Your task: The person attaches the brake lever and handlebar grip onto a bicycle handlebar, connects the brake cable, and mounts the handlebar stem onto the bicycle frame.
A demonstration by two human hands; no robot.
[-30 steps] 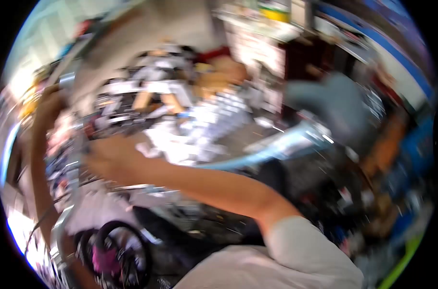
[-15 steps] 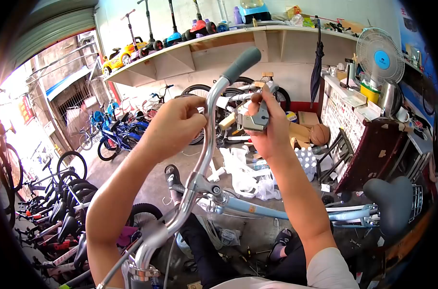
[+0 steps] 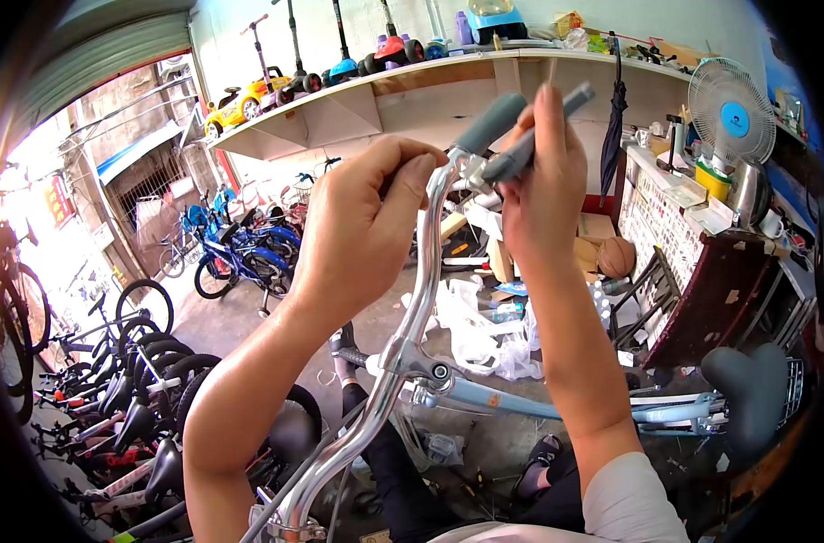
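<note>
A chrome bicycle handlebar [image 3: 427, 249] rises in front of me, with a grey rubber grip [image 3: 490, 123] on its upper end. My right hand [image 3: 548, 181] is closed around a grey brake lever [image 3: 512, 156], whose bright clamp [image 3: 471, 170] meets the bar just below the grip. Whether the clamp encircles the bar, I cannot tell. On the other side of the bar, my left hand [image 3: 362, 222] has thumb and forefinger pinched together close to the clamp; anything between them is hidden. The bar runs down through a stem [image 3: 405, 358] on the light-blue bicycle frame [image 3: 493, 399].
The bicycle's dark saddle [image 3: 745, 398] is at lower right. Several bicycles [image 3: 131, 407] crowd the lower left. White plastic bags [image 3: 471, 330] and tools litter the floor. A shelf [image 3: 412, 80] with scooters spans the wall; a fan [image 3: 731, 113] and kettle [image 3: 749, 192] stand right.
My right hand has lifted and turned the brake lever, bringing its clamp up to the bar below the grip. My left hand has moved up and right alongside the bar.
</note>
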